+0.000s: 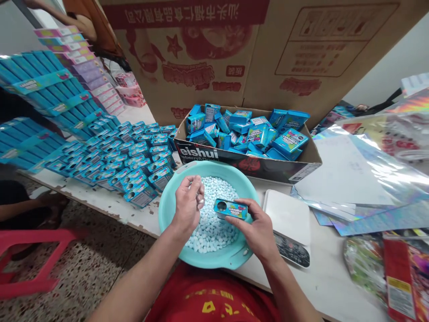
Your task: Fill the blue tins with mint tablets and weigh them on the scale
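Observation:
My right hand grips a small blue candy box with a dark round opening in its top, held over a turquoise basin. Pale blue and white candies fill much of the basin. Over the basin's left part, my left hand is closed with its fingers curled, and a few candies show at the fingertips. Behind the basin stands an open carton heaped with blue boxes. Many similar boxes stand in rows on the table to the left.
A white kitchen scale stands right of the basin. Shiny plastic sheets and packets lie farther right. A large cardboard box rises behind. Stacked display packs and a red stool are at left. Other people are partly visible at left.

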Demonstrator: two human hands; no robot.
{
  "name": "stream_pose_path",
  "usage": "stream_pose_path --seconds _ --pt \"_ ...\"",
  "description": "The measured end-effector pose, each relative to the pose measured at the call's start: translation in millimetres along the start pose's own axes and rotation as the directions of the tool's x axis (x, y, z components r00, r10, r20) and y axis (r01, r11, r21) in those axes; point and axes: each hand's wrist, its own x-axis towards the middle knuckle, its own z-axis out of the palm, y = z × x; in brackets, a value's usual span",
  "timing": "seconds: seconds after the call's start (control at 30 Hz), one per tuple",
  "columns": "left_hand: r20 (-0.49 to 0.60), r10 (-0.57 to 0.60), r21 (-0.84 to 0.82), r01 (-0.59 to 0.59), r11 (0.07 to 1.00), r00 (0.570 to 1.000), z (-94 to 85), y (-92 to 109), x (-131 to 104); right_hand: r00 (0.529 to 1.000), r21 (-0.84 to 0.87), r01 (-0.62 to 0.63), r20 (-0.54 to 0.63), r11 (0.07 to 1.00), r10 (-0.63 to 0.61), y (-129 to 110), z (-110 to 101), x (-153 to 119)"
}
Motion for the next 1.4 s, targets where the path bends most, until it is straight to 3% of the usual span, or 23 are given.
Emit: stream_pose_path --seconds 0.3,0.87,1.13,1.4 --pt "0.016 0.185 0.059 -0.185 0.981 0.983 18.9 -12 -12 0.993 -0.025 0.080 0.086 0.997 -0.077 -7 24 -2" --pt "0.048 0.247 0.083 -0.251 0.965 0.968 16.0 -13 -11 0.996 0.054 -0.036 0.078 0.998 0.031 -8 28 7" --pt "0.088 0.299 0.140 -0.309 0.941 0.950 13.5 -17 -7 0.998 0.046 -0.030 0.064 0.998 0.027 -11 26 12" --pt "0.034 0.255 0.089 -0.257 0.962 0.966 17.2 -10 -5 0.997 0.089 -0.053 0.062 0.995 0.048 -10 21 12"
